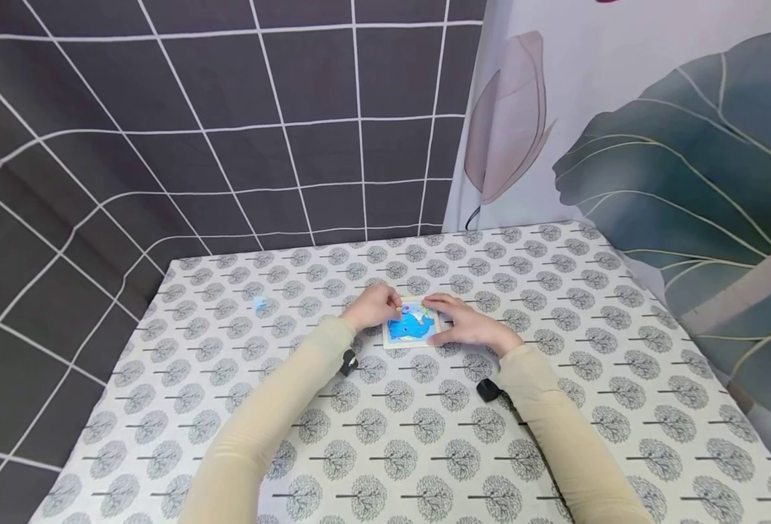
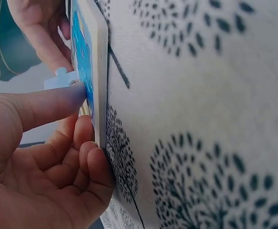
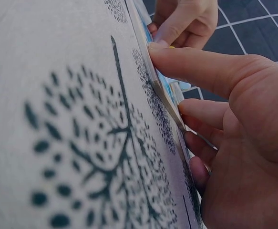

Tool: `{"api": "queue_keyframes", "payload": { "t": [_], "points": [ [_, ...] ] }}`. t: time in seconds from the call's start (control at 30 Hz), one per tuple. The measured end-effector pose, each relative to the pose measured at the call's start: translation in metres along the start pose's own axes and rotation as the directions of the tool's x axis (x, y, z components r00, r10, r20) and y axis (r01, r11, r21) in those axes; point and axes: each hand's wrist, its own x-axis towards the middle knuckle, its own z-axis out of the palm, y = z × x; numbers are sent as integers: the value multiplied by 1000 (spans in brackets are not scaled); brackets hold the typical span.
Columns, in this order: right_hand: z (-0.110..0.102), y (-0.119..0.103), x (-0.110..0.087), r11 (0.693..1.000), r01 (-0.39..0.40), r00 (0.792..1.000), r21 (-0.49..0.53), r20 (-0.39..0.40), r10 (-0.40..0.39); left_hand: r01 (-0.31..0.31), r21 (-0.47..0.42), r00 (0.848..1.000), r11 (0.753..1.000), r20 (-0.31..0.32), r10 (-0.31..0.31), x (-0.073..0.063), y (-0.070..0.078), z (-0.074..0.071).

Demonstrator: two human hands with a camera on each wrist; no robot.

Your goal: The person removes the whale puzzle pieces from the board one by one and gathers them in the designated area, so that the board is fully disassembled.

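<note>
A jigsaw puzzle with a blue whale picture lies in a pale framed board [image 1: 400, 345], flat on the patterned cloth. My left hand [image 1: 373, 306] is over its left side and pinches a light blue puzzle piece [image 2: 53, 82] between thumb and forefinger. That piece stands tilted up from the picture, its round knob showing in the left wrist view; the fingers hide the rest. At the board's right side, my right hand [image 1: 469, 324] holds the frame, thumb at the near corner and forefinger at the far one.
Apart from the board, a small light blue puzzle piece [image 1: 260, 303] lies to the left on the tree-print tablecloth [image 1: 424, 426]. Behind the table hangs a dark gridded curtain [image 1: 319, 153], with a leaf-patterned curtain [image 1: 673, 160] at the right.
</note>
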Motion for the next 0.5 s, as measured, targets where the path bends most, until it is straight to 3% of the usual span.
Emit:
{"api": "queue_keyframes", "payload": {
  "t": [0.5],
  "points": [
    [0, 0, -1, 1000, 8, 1000, 6, -2, -8, -67, -32, 998, 997, -23, 66, -2, -6, -3]
  ]
}}
